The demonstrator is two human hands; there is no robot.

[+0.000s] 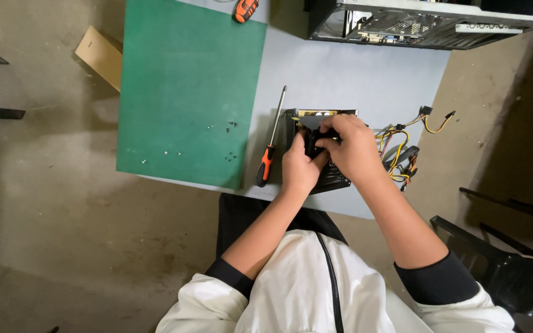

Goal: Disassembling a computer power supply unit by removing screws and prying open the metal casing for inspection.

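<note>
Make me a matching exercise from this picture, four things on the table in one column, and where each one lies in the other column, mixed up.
Things:
1. screwdriver
2. loose screws
3. open computer case
4. bundle of coloured cables

Places:
A. on the green mat
B. far edge of the table
C. just left of the power supply box, beside the left hand
D. beyond the right hand

Pairs: 1-C, 2-A, 3-B, 4-D
</note>
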